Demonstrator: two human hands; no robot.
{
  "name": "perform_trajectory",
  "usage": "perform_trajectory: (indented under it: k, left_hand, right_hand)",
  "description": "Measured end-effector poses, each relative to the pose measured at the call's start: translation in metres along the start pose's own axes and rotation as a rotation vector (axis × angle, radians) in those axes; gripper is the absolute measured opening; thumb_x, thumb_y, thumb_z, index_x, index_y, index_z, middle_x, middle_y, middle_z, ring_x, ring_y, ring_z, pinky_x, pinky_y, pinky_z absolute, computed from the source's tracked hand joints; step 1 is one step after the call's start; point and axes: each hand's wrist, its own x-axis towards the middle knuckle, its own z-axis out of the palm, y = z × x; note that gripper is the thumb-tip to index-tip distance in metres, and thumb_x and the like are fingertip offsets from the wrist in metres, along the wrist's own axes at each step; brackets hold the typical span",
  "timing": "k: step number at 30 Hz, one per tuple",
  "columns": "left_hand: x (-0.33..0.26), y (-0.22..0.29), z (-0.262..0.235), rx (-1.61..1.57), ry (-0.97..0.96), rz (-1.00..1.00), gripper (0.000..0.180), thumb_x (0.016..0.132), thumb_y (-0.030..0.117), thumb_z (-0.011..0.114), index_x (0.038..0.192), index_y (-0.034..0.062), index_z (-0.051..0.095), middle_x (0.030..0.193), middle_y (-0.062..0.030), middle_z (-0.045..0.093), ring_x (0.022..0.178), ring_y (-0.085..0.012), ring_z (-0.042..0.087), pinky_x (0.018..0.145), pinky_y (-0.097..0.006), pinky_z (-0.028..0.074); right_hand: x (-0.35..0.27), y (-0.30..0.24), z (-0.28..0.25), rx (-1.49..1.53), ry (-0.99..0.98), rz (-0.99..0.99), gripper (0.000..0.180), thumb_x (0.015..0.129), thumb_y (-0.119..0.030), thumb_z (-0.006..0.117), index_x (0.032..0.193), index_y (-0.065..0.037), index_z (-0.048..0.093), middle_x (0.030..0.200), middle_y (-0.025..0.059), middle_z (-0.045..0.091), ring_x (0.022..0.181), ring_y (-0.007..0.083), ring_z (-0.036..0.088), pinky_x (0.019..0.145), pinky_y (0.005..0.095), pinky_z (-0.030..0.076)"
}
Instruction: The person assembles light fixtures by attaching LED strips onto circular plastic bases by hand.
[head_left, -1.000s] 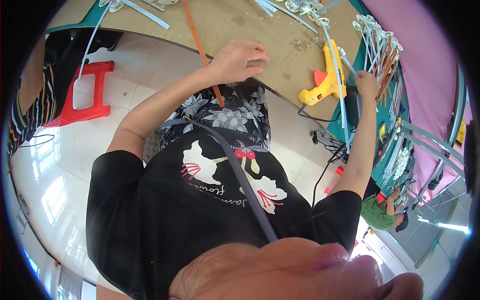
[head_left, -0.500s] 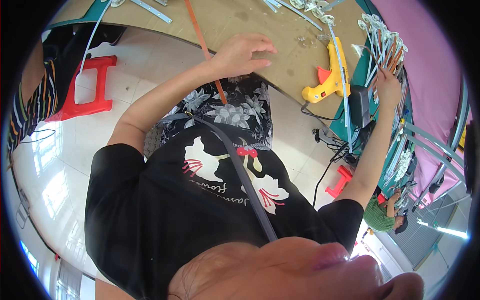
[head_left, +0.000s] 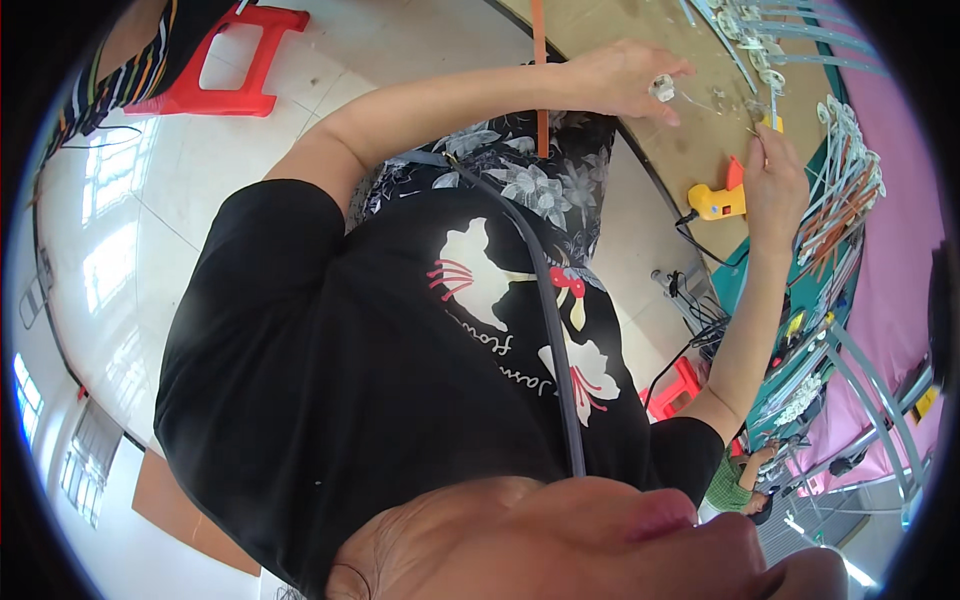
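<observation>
My right hand point(head_left: 777, 185) is closed in a pinch beside the glue gun point(head_left: 716, 202), on a thin stem that is hard to see. A small whitish, translucent cup-like piece point(head_left: 662, 88) appears to be at the stem's far end. It sits between the thumb and fingers of my left hand point(head_left: 625, 80), which are apart; whether they touch it I cannot tell. The yellow glue gun has an orange-red trigger and lies on the brown board point(head_left: 640, 30), partly hidden behind my right hand. An orange-brown strip point(head_left: 541, 90) stands out over the board's edge near my left wrist.
Several white and brown strips point(head_left: 835, 200) with round white ends lie bundled at the right, by pink cloth point(head_left: 900, 210). More pale discs point(head_left: 755, 45) lie at the far side. A black cord point(head_left: 675, 360) hangs below. Red stools point(head_left: 240, 60) and other people point(head_left: 735, 485) are nearby.
My right hand has moved from the bundle to beside the glue gun, bringing the stem with its whitish end. My left hand has shifted right toward that end. The view has also turned.
</observation>
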Motion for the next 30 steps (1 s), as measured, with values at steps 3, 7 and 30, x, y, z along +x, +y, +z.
perform_trajectory:
  k: [3,7,30]
  left_hand:
    - [-0.004,-0.008,-0.003,0.019,-0.050,-0.028,0.042,0.067,0.024,0.066,0.102,0.0040,0.055,0.095,-0.0118,0.056,0.086,-0.0268,0.055,0.075,-0.036,0.044]
    - [-0.008,-0.011,-0.007,0.019,-0.098,-0.026,0.036,0.067,0.020,0.066,0.097,0.0033,0.057,0.093,-0.0112,0.056,0.086,-0.0256,0.055,0.075,-0.035,0.044]
    - [-0.005,-0.008,-0.006,0.147,0.009,0.105,0.027,0.069,0.021,0.064,0.093,0.0089,0.062,0.092,-0.0084,0.059,0.089,-0.0224,0.056,0.073,-0.034,0.045]
  right_hand:
    - [0.000,-0.013,0.008,0.147,0.051,0.057,0.019,0.076,-0.014,0.058,0.093,-0.006,0.061,0.092,0.0091,0.061,0.079,0.0227,0.060,0.069,0.0301,0.047]
    - [-0.002,-0.018,0.023,0.467,0.207,0.090,0.019,0.073,-0.005,0.062,0.091,0.000,0.061,0.094,0.0103,0.061,0.085,0.0167,0.059,0.076,0.0272,0.045]
    - [0.010,-0.057,0.015,0.777,0.434,0.230,0.034,0.072,0.008,0.057,0.106,0.004,0.052,0.102,0.0121,0.058,0.072,0.0138,0.060,0.066,0.0224,0.048]
